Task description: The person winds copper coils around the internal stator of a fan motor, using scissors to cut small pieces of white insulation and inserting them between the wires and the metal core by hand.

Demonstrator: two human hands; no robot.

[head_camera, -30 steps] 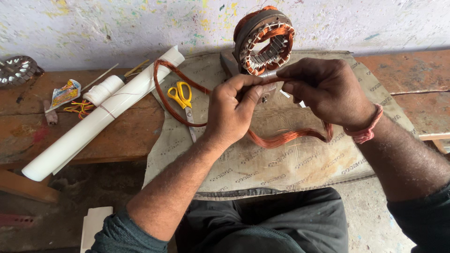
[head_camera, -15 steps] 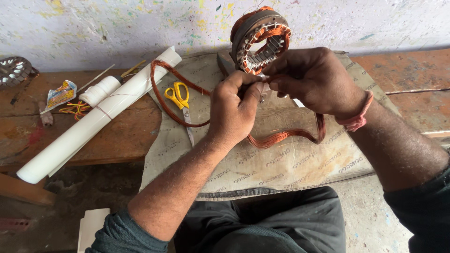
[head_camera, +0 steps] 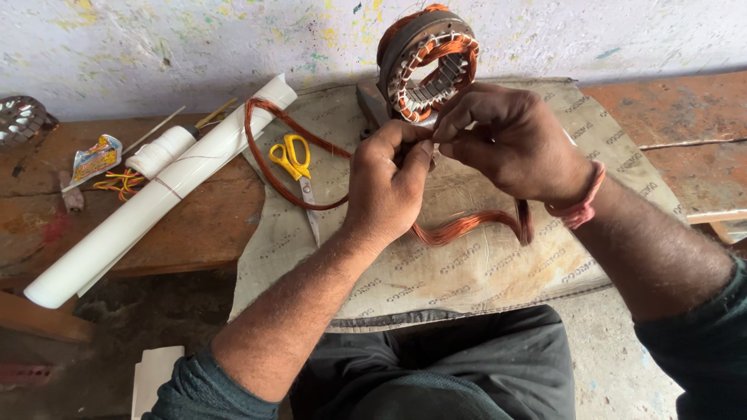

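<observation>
Together, we are pinching thin copper wire (head_camera: 467, 225) between the fingers of our left hand (head_camera: 389, 183) and right hand (head_camera: 510, 140), just near the stator (head_camera: 426, 62). Pulling hard is risking a snapped or kinked strand.

A sack cloth (head_camera: 482, 264) lies spread over the bench (head_camera: 194, 225), its near edge hanging toward the person. The motor stator (head_camera: 428, 66) stands on edge at the cloth's far edge, against the wall. Just before it the left hand (head_camera: 389, 187) and right hand (head_camera: 513, 140) meet. A wire coil (head_camera: 467, 225) lies beneath them. Scissors (head_camera: 296, 167) lie at the cloth's left edge; a paper roll (head_camera: 156, 202) slants across the bench left of them.
</observation>
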